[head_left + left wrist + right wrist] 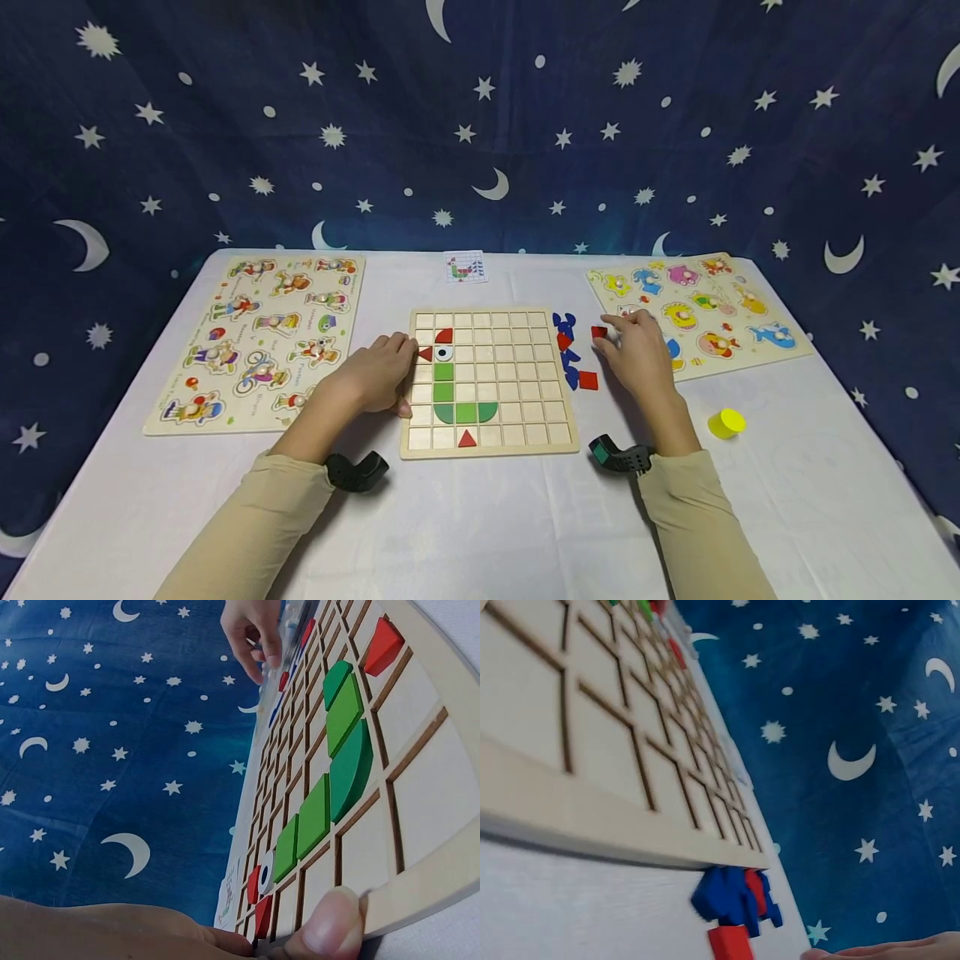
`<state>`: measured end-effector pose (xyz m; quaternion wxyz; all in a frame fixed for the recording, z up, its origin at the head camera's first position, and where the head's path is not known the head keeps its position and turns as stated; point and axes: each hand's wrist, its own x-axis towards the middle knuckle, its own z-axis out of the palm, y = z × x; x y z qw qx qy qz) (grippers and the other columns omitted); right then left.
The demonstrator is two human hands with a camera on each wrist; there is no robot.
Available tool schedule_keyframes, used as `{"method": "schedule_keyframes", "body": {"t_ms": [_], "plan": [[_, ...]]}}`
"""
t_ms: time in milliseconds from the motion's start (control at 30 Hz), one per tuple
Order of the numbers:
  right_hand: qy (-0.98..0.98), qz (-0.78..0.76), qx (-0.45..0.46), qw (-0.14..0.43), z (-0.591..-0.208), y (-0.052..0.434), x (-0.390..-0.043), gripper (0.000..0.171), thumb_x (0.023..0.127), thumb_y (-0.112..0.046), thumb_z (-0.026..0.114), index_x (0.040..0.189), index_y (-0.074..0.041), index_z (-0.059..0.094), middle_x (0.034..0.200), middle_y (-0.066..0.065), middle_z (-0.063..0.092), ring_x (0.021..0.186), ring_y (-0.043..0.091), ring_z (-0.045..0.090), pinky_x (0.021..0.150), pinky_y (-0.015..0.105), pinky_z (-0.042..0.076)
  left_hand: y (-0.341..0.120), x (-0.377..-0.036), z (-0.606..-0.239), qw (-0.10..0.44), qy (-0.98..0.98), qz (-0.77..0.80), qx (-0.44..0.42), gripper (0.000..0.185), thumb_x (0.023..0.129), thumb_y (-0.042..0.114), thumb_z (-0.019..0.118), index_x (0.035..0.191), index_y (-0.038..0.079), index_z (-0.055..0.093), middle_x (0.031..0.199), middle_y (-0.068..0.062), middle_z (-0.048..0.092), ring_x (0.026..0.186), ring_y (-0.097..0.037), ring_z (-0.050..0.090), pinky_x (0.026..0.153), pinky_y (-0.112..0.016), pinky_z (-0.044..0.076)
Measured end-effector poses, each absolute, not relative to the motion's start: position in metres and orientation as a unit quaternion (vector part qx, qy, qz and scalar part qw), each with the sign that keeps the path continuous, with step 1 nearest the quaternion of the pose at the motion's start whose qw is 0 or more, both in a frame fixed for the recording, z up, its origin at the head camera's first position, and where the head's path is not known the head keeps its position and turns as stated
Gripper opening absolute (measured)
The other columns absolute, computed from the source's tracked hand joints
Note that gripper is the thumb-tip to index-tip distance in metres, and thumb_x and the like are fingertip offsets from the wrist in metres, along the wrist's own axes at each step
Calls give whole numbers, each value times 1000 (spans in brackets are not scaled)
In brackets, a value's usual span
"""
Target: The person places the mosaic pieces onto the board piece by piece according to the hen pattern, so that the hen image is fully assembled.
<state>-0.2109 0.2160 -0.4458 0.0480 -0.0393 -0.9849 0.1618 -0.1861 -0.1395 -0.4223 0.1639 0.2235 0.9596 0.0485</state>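
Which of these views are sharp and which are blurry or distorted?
Head view: evenly lit and sharp, with the table edges bowed by the wide lens. Left wrist view: grid board crisp, thumb soft. Right wrist view: blurred throughout, blue pieces smeared.

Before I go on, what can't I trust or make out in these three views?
- Right hand: head view hides its fingertips' grip on the red piece; right wrist view cuts it off.
- Pattern card: too small to read.
- Left hand: covers the grid board edge.

Even, bright light overhead; soft shadows under forearms; head view edges bowed; wrist close-ups slightly blurred.
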Motion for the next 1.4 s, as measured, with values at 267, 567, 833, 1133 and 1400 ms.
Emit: {"method": "schedule_keyframes", "body": {"t_ms": [267,567,833,1133,1400], "plan": [[-991,125,-30,32,-455,208,-212,47,89,-23,66,131,-5,57,111,21,49,100,34,46,86,48,45,-140,-187,-420,165,959,45,227,90,66,41,81,134,-1,39,136,-19,42,123,-34,44,94,-51,45],[-992,116,-29,27,-456,206,-211,45,92,-19,60,132,-1,54,116,23,51,103,35,46,89,48,46,-140,-187,-421,160,958,41,234,89,65,42,80,132,-2,40,133,-19,44,120,-34,45,91,-50,46],[-992,120,-32,22,-454,204,-210,35,91,-14,62,124,-2,61,110,22,56,99,34,48,88,48,47,-141,-187,-419,158,958,44,235,89,64,42,81,131,-1,41,132,-18,45,120,-34,46,91,-50,46],[-990,138,-33,12,-452,204,-211,37,89,-17,66,123,-4,60,106,20,58,96,34,54,88,48,48,-141,-186,-419,156,959,46,233,87,64,40,81,130,-1,41,132,-18,45,120,-34,46,91,-50,46],[-990,143,-19,7,-453,205,-210,31,88,-16,66,118,-9,65,98,15,56,86,28,52,77,41,47,-141,-186,-421,153,959,43,235,89,64,42,81,131,-2,41,133,-18,45,120,-34,46,91,-50,46]]}}
